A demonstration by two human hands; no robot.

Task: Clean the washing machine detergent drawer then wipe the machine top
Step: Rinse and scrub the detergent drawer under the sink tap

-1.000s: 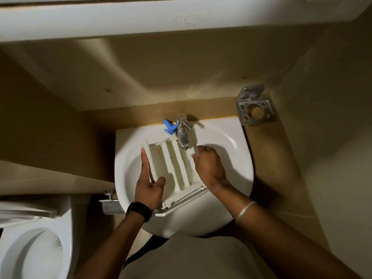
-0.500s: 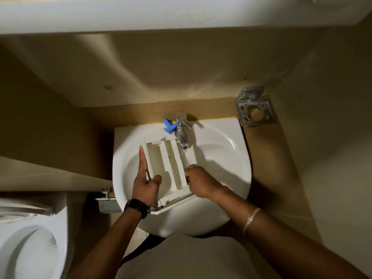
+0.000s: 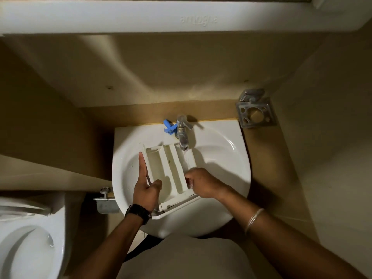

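Rinse step: drawer (image 3: 171, 174) sits in sink (image 3: 221, 154), tap (image 3: 183, 133) at 12 running into it. Left hand (image 3: 146, 188) grips its 9 o'clock wall; right hand (image 3: 203, 184), fingers curled, scrubs the 3 o'clock compartment. Next, probably: other compartments.

Toilet (image 3: 26, 250) left; metal holder (image 3: 255, 111) on wall.

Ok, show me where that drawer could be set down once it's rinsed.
Bare room: the basin's right half, between the tap and the right hand. Crowded: the left half, filled by the detergent drawer and the left hand holding its side.
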